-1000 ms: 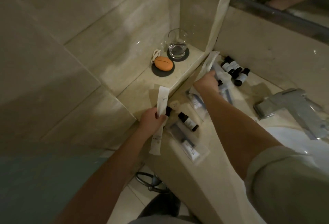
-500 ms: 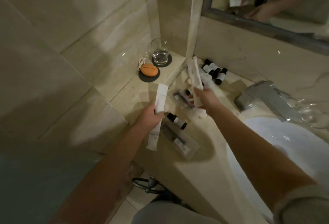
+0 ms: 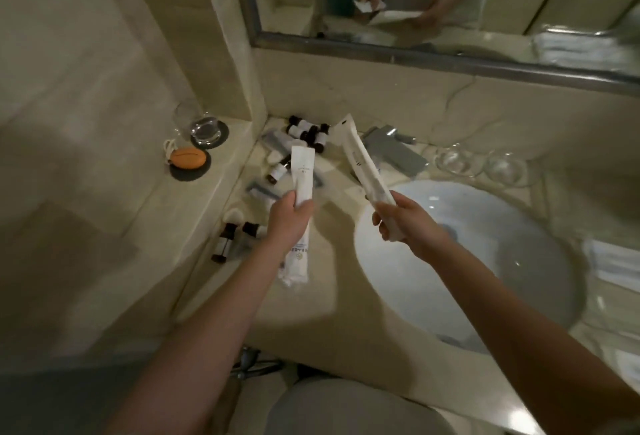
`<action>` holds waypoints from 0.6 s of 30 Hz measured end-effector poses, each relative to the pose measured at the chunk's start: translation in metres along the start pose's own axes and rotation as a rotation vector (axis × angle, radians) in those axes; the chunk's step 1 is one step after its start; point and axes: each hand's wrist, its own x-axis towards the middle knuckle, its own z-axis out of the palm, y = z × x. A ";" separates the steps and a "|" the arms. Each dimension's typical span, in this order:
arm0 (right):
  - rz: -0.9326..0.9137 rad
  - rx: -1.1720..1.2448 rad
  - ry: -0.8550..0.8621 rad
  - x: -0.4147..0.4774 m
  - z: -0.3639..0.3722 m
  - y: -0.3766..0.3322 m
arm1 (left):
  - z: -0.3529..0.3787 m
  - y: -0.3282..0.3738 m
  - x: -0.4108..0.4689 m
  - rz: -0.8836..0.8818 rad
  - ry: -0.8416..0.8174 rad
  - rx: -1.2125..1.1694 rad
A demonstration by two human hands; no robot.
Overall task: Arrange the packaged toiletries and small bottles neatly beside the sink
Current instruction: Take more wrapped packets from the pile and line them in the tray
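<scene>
My left hand (image 3: pixel 289 218) grips a long white packet (image 3: pixel 302 175) around its middle, above the counter left of the sink (image 3: pixel 485 261). Over the basin's left rim, my right hand (image 3: pixel 403 218) holds a second long white packet (image 3: pixel 360 161) by its lower end, tilted up to the left. Several small dark-capped bottles (image 3: pixel 308 131) are clustered in the back corner. Another one (image 3: pixel 278 171) lies by itself further forward. Two bottles (image 3: pixel 225 242) lie near the counter's left edge. Clear flat packets (image 3: pixel 261 190) are scattered between them.
A lower ledge on the left carries a glass (image 3: pixel 204 126) on a dark coaster and an orange soap (image 3: pixel 187 157) on a dark dish. The tap (image 3: pixel 391 149) stands behind the basin, upturned glasses (image 3: pixel 478 163) to its right. A mirror (image 3: pixel 450 2) hangs above.
My right hand has pulled back from the back corner with its white packet to over the basin. My left hand kept its packet and moved right. The view has swung right.
</scene>
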 end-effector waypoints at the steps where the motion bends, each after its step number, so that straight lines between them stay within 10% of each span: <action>1: 0.002 0.005 0.026 -0.007 -0.010 0.002 | 0.009 0.007 -0.002 0.012 -0.013 -0.001; 18: -0.393 -0.824 0.725 -0.115 -0.189 0.096 | 0.172 0.127 -0.061 0.168 -0.172 -0.258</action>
